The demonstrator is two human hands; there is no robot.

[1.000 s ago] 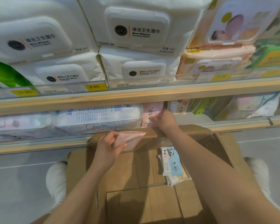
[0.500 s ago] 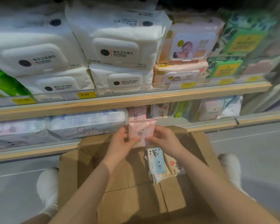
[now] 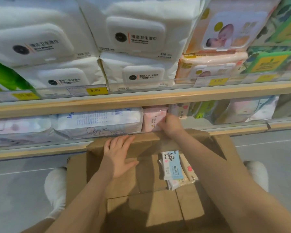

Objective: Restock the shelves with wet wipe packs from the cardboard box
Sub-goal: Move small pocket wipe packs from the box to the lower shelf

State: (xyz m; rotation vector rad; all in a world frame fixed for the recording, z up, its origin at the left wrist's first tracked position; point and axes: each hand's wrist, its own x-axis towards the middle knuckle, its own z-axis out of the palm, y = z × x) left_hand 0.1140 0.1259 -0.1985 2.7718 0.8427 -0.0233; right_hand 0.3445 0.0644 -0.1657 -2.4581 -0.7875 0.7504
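Observation:
A small pink wet wipe pack [image 3: 154,118] stands on the lower shelf [image 3: 238,126], between a large white-and-blue pack and small packs to its right. My right hand [image 3: 170,124] reaches over the box's far flap and grips the pink pack at its right edge. My left hand [image 3: 119,153] hangs over the open cardboard box [image 3: 175,211] with fingers straight and spread, holding nothing. Inside the box, at the right, lies a small pile of packs topped by a blue panda pack [image 3: 173,166].
The upper shelf [image 3: 141,98] carries big white lidded packs [image 3: 134,36], pink baby packs [image 3: 213,64], green ones at both ends, and yellow price tags [image 3: 95,90]. A large white-and-blue pack [image 3: 99,121] fills the lower shelf's left. My white shoes [image 3: 55,190] flank the box on grey floor.
Both hands held the pink pack above the box; now my right hand has carried it into the lower shelf and my left hand has let go and dropped back over the box.

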